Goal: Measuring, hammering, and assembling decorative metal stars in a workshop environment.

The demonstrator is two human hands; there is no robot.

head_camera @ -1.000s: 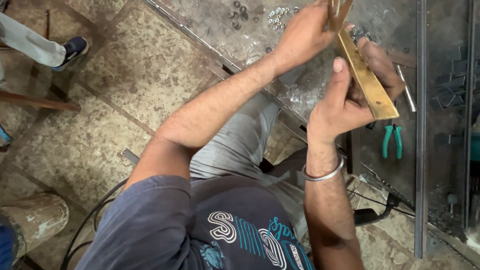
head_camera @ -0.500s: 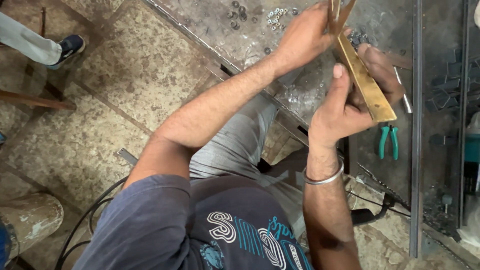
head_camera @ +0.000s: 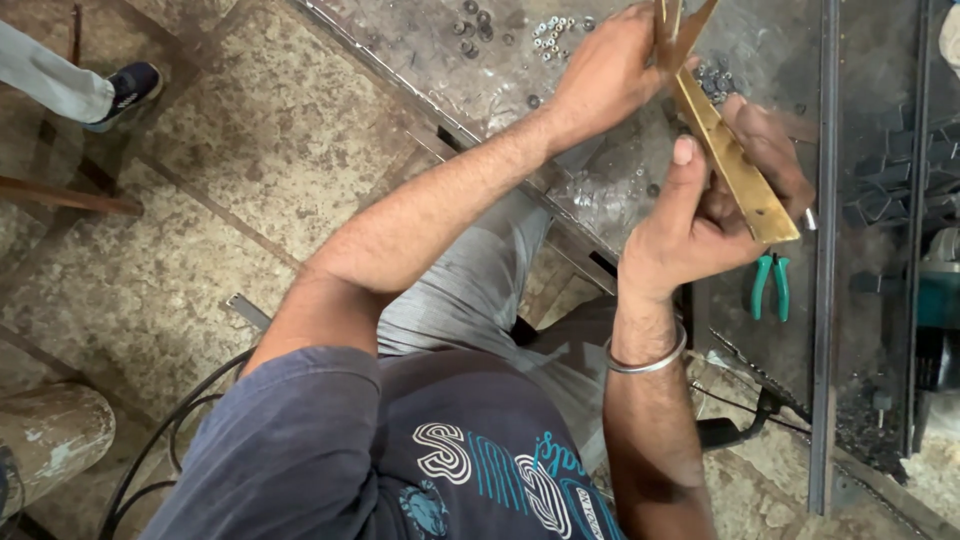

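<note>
A long flat brass-coloured metal strip (head_camera: 735, 165) runs from the top of the head view down to the right. My right hand (head_camera: 705, 215) grips its lower end, thumb up along its edge. My left hand (head_camera: 610, 70) closes on its upper end, where further strips (head_camera: 690, 22) fan out from it. Both hands are raised above a grimy metal workbench (head_camera: 470, 70). A metal bangle sits on my right wrist.
Several small nuts and washers (head_camera: 545, 30) lie scattered on the bench. Teal-handled pliers (head_camera: 768, 285) lie to the right, beside a steel bar (head_camera: 825, 250). Another person's leg and dark shoe (head_camera: 120, 90) stand at top left. Black cables (head_camera: 160, 445) run over the stone floor.
The view has drifted slightly; both hands keep hold of the strip and have shifted a little to the right and upward in the picture.
</note>
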